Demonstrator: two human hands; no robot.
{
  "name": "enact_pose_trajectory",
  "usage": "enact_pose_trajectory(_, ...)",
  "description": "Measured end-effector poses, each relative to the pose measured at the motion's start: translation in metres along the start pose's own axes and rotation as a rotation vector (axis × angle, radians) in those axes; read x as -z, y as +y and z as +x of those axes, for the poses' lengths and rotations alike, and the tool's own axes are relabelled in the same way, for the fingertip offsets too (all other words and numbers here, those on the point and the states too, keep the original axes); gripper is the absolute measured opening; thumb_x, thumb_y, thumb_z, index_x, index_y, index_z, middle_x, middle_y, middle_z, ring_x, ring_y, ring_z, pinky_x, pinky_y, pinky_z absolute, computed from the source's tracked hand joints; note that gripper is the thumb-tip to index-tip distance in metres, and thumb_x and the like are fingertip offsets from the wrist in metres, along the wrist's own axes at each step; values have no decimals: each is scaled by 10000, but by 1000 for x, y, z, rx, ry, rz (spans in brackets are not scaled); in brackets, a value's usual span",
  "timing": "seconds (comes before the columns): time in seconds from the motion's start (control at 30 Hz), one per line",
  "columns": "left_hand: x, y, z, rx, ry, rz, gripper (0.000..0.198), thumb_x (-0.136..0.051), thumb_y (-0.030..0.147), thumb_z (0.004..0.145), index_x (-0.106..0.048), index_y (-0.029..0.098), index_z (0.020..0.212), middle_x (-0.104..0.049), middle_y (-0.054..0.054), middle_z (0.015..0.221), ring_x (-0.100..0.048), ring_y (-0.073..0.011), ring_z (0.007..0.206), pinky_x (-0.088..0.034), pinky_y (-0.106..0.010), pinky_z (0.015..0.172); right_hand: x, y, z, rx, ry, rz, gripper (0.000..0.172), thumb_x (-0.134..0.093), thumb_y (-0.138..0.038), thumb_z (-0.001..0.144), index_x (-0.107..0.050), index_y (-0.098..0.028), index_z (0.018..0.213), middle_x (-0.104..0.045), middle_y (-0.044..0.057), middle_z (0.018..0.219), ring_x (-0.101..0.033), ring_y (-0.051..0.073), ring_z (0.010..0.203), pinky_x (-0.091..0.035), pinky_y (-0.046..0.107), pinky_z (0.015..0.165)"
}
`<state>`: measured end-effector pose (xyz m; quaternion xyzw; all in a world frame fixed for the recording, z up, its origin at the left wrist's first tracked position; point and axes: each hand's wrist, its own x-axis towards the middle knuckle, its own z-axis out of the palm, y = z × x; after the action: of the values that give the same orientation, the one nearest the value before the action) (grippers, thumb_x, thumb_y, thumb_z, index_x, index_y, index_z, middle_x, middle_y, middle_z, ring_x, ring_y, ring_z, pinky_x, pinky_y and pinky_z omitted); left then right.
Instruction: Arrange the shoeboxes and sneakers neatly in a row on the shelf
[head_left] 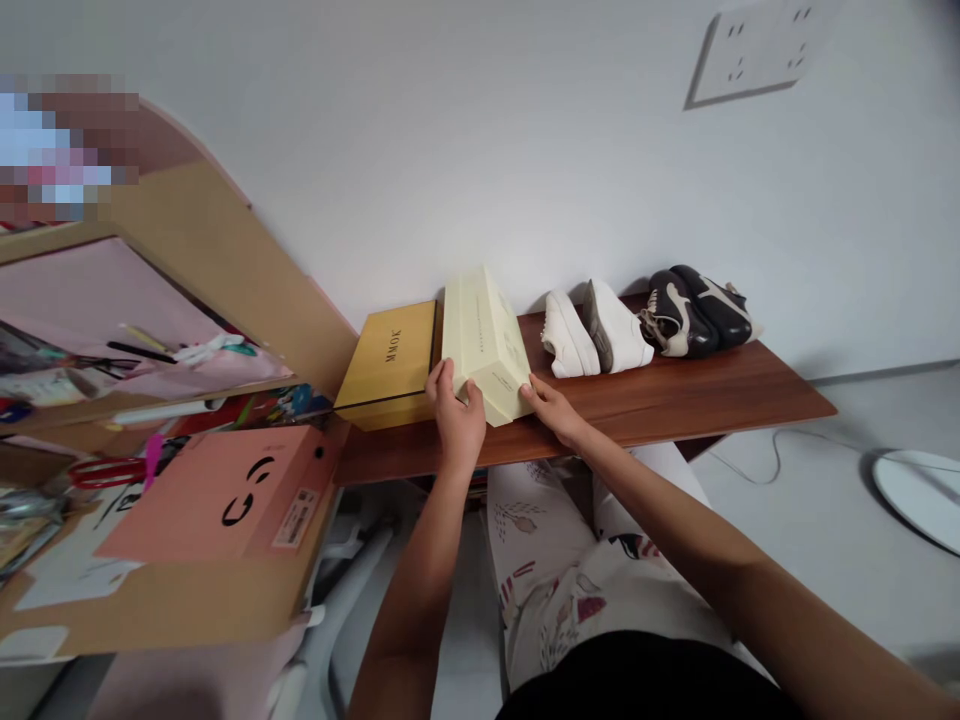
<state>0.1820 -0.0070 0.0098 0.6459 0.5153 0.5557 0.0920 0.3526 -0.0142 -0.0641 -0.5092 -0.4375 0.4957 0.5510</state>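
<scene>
A pale cream shoebox (487, 325) is tilted on the dark wooden board (675, 405), between both my hands. The fingers of my left hand (458, 415) grip its near left corner. On its near right edge, the fingers of my right hand (551, 405) press with the thumb low on the end face. Beside it on the left lies a yellow box marked MMOK (394, 350). To the right stands a pair of white sneakers (596, 330), then a pair of black shoes with beige trim (697, 312). The underside of the cream box is hidden.
A pink box (225, 495) sits on the cluttered desk (217, 600) at left, below shelves with pens and small items. A wall socket panel (754, 50) is upper right. A white round base (919, 495) and a cable lie on the floor.
</scene>
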Motion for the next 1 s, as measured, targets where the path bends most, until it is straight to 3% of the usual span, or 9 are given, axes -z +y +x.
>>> enact_pose_trajectory(0.23, -3, 7, -2, -113, -2, 77, 420, -513, 238, 918, -523, 192, 1335, -511, -160, 1350, -481, -253, 1315, -374, -423, 1124, 4, -9, -1, 117, -62, -55, 711, -604, -728, 782, -667, -219, 1274, -635, 56, 1349, -513, 294, 1331, -331, 459, 1172)
enact_pose_trajectory(0.5, -7, 22, -8, -173, -154, 126, 443, -537, 262, 903, -500, 181, 1336, -490, -178, 1410, -426, -282, 1360, -301, -450, 1138, 16, -44, -10, 73, -76, 38, 643, -621, -718, 780, -665, -265, 1234, -672, 39, 1293, -579, 259, 1250, -405, 434, 1120)
enact_pose_trajectory(0.73, -13, 27, -10, -151, -142, 130, 484, -560, 258, 881, -491, 168, 1351, -482, -187, 1417, -415, -297, 1363, -283, -461, 1143, 5, -92, 7, 133, -41, 1, 622, -610, -612, 845, -559, -279, 1368, -583, 31, 1412, -492, 268, 1342, -346, 459, 1169)
enact_pose_trajectory(0.9, -11, 25, -12, -173, -146, 58, 457, -545, 284, 905, -504, 185, 1349, -477, -175, 1424, -421, -273, 1361, -291, -438, 1151, -1, -96, 11, 200, -45, -18, 644, -581, -485, 879, -438, -279, 1473, -489, 18, 1502, -404, 243, 1413, -295, 426, 1199)
enact_pose_trajectory(1.0, -12, 22, -17, -116, -125, -78, 461, -501, 344, 943, -483, 195, 1378, -445, -168, 1463, -412, -253, 1373, -316, -410, 1144, 1, -92, 9, 207, -39, -9, 675, -556, -471, 893, -375, -273, 1513, -459, 17, 1525, -358, 230, 1443, -254, 425, 1216)
